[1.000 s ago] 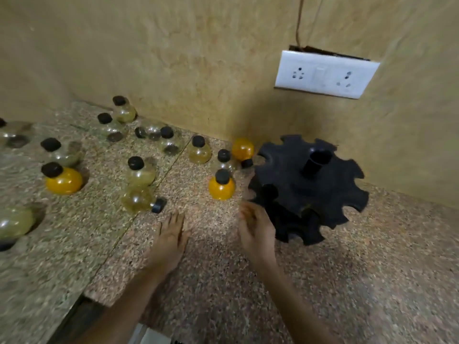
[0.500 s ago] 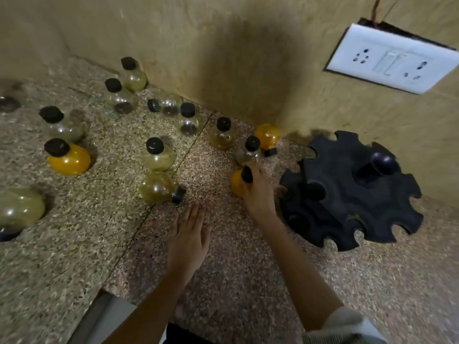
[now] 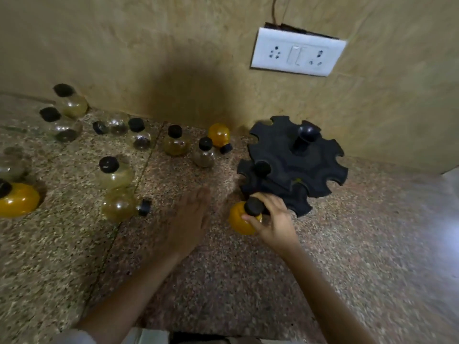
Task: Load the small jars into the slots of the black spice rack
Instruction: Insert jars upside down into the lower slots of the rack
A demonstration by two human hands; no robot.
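My right hand (image 3: 274, 220) grips a round yellow jar (image 3: 239, 220) with a black cap by its neck, right at the near-left edge of the black spice rack (image 3: 295, 165). The rack is a notched disc with a central post, standing by the wall. One black cap (image 3: 262, 168) shows in a slot on its left side. My left hand (image 3: 187, 219) lies flat and open on the counter, left of the held jar. Several more small jars stand or lie to the left, among them a clear one on its side (image 3: 121, 207) and a yellow one (image 3: 18, 199).
The speckled stone counter (image 3: 347, 244) meets a tan wall at the back. A white socket plate (image 3: 296, 54) is fixed to the wall above the rack. Another yellow jar (image 3: 219, 135) lies tipped against the wall, beside an upright clear jar (image 3: 204, 155).
My right hand took hold of the yellow jar beside the rack and carried it back toward the rack's near-left edge. My left hand stayed flat on the counter. The camera shifted.
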